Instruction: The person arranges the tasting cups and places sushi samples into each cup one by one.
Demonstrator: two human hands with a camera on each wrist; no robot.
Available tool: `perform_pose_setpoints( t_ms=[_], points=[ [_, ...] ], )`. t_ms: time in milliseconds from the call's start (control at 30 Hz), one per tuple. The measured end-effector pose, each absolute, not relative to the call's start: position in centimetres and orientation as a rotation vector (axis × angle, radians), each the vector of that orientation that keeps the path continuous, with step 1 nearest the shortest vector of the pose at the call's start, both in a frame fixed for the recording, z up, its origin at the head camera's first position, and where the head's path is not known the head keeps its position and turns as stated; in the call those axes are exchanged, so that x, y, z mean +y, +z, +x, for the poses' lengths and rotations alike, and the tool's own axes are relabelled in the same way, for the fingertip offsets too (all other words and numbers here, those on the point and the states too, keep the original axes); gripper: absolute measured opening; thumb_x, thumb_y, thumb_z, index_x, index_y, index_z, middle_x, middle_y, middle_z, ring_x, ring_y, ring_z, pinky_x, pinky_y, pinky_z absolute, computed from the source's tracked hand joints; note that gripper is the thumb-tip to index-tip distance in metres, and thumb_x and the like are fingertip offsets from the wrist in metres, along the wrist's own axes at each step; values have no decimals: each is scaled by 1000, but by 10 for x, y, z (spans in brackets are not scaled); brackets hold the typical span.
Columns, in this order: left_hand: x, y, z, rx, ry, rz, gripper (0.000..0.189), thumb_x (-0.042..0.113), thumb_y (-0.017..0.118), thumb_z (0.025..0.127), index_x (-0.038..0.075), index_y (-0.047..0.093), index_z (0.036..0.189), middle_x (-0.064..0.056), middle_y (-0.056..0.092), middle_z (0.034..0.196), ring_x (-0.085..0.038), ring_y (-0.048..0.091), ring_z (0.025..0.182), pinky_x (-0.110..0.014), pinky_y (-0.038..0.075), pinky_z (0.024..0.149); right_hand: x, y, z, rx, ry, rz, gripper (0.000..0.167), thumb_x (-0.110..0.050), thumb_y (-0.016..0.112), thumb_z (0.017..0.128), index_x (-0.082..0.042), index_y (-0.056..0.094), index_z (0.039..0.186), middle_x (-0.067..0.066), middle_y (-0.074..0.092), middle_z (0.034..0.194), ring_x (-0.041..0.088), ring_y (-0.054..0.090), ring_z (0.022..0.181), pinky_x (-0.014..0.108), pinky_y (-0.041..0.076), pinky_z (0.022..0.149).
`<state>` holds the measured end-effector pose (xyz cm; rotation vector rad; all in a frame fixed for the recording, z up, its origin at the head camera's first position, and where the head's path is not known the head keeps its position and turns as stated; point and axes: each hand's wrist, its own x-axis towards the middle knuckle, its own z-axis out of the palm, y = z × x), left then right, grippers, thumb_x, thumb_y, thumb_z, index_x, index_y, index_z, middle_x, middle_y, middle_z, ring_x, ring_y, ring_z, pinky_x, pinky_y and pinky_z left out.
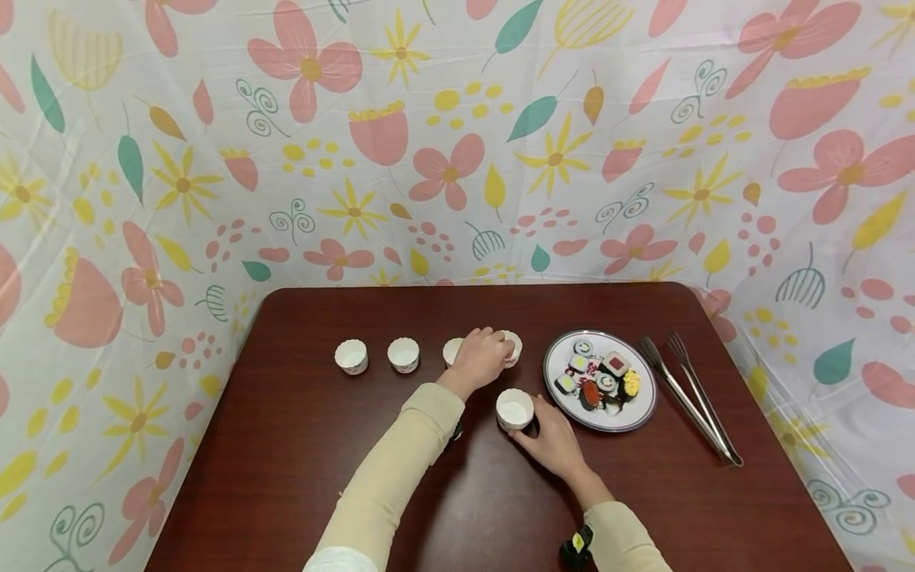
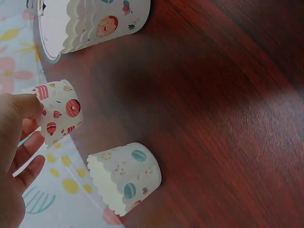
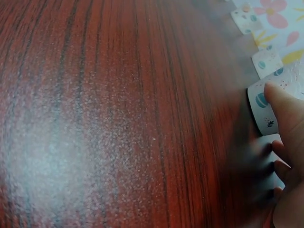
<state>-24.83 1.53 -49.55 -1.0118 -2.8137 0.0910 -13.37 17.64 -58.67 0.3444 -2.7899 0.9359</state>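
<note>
My left hand (image 1: 480, 359) reaches to the back of the table and pinches a small white paper baking cup (image 1: 511, 349) by its rim. In the left wrist view this cup (image 2: 61, 111) has red doughnut prints, and the thumb lies against its side. Nearer to me, my right hand (image 1: 554, 443) holds a stack of paper baking cups (image 1: 515, 411) upright; several scalloped rims show on the stack (image 2: 107, 26) in the left wrist view. Just left of my left hand, one more cup (image 1: 453, 349) is partly hidden by that hand.
Two more paper cups (image 1: 352, 357) stand in the row at the left. A blue-rimmed plate (image 1: 561, 401) holding several small sushi-like pieces (image 1: 604, 381) is right of the hands. Metal tongs (image 1: 696, 405) lie beyond it, near the table's right edge.
</note>
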Motion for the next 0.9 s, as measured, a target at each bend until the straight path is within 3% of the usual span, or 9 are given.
perform_pose_setpoints(
  t_ms=[400, 900],
  points=[
    [26, -516, -251, -2831, 180, -981, 17, 28, 60, 88, 29, 66, 104, 8, 62, 99, -14, 56, 90, -28, 45, 79, 176, -587, -132, -2778, 927, 333, 70, -28, 80, 68, 0, 51, 126, 24, 55, 123, 40, 46, 121, 56, 35, 95],
    [27, -532, -251, -2779, 143, -921, 17, 29, 64, 84, 30, 68, 101, 6, 63, 96, -15, 57, 87, -29, 44, 74, 176, -586, -132, -2801, 939, 314, 69, -29, 78, 71, 1, 50, 127, 24, 54, 124, 39, 45, 122, 55, 34, 97]
  ],
)
